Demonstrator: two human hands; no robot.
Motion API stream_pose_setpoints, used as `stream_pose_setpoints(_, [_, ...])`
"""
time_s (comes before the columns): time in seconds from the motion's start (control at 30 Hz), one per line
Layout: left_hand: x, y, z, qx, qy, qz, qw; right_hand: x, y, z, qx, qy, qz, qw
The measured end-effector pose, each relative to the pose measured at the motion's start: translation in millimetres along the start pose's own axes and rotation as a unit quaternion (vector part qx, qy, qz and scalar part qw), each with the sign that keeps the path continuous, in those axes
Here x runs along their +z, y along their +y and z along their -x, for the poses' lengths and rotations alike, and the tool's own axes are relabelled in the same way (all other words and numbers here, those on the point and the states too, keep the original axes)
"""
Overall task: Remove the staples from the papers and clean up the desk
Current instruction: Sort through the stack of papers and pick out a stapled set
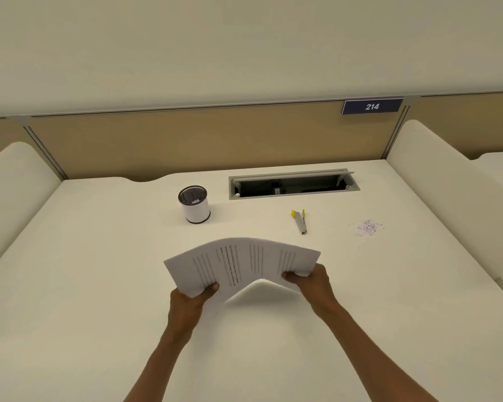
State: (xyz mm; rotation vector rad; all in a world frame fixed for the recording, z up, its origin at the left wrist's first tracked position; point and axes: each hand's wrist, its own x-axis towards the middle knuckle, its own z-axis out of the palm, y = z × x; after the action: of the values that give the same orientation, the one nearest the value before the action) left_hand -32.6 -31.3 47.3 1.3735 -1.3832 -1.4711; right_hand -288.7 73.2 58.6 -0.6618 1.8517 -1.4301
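— What stands in the way at the back of the worktop (99,285)?

— A pen cup (194,203), an open cable tray (294,184) sunk beside it, and a staple remover (299,221) nearer in.

— And to the right?

— A small heap of loose staples (367,228). Side panels (436,181) wall both edges.

— Where is it open?

— The left stretch and the near strip lie bare; the sheaf of papers (241,265) hangs over the middle.

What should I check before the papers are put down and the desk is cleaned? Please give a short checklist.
1. Both hands hold the papers: ok, left hand and right hand grip the near corners.
2. Papers flat: not ok, they arch upward.
3. Staples all out: cannot tell.
4. Staples collected: not ok, a loose pile lies on the desk.
5. Staple remover put away: not ok, beside the cup.
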Motion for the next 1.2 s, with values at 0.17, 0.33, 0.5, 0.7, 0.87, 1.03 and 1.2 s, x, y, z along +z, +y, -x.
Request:
stream_pose_setpoints(0.17, [-2.6, 0.5, -3.5, 0.004, -0.031, -0.037, 0.999, -5.3, 5.1, -14.5, 0.025, -0.025, 0.020, 0.999])
stream_pose_setpoints(0.33, [3.0, -9.5, -7.2, -0.039, -0.031, 0.004, 0.999, -5.7, 1.6, -23.2, 0.020, 0.025, 0.063, 0.997])
stream_pose_setpoints(0.5, [28.7, 1.8, 1.3, -0.084, -0.010, 0.158, 0.984, 9.2, -12.8, -17.5, 0.062, 0.141, 0.039, 0.987])
stream_pose_setpoints(0.7, [63.4, 16.4, 14.1, -0.152, -0.012, 0.277, 0.949, 47.1, -30.7, 9.6, 0.090, 0.051, -0.275, 0.956])
stream_pose_setpoints(0.87, [76.6, 27.4, 27.6, -0.162, -0.051, 0.346, 0.923, 60.1, -51.8, 17.7, 0.020, 0.088, -0.231, 0.969])
stream_pose_setpoints(1.03, [63.4, 34.0, 30.6, -0.173, -0.092, 0.375, 0.906, 49.2, -67.5, 21.5, -0.017, 0.073, -0.181, 0.981])
stream_pose_setpoints(1.2, [13.5, 41.2, 0.6, -0.160, -0.046, 0.293, 0.941, 30.9, -75.4, 28.8, -0.056, 0.019, -0.122, 0.991])
